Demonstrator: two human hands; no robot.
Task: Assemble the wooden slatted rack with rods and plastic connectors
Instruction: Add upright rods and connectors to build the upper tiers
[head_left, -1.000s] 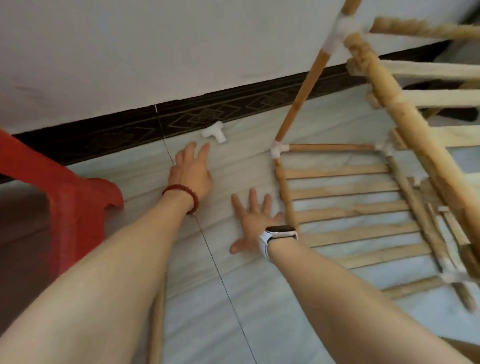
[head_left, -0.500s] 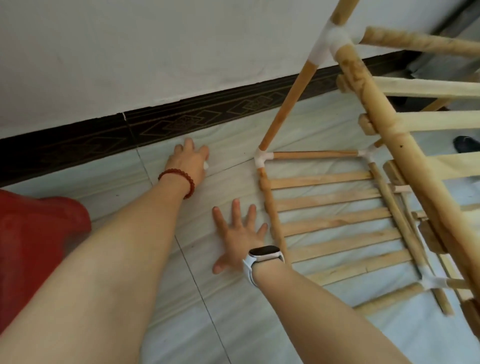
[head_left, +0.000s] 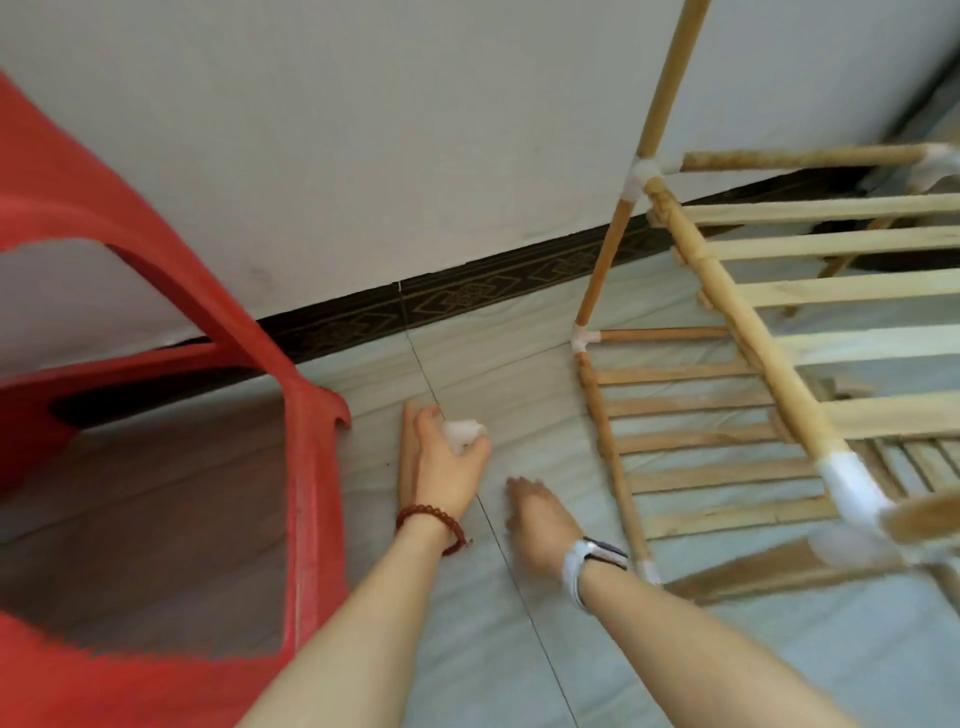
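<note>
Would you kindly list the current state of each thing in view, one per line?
Left hand: grips a white plastic connector.
Right hand: holds nothing, fingers relaxed, blurred.
Loose wooden rod: lying flat on the floor, partly under the left hand.
Wooden slatted rack: partly assembled, lower shelf on the floor, upper shelf raised on upright rods.
Red plastic chair: standing beside the left arm.

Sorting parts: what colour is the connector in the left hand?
White connector, head view.

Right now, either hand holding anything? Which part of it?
The left hand grips a white plastic connector by its body, with one end poking out past the fingers. The right hand holds nothing; it is blurred above the floor.
</note>
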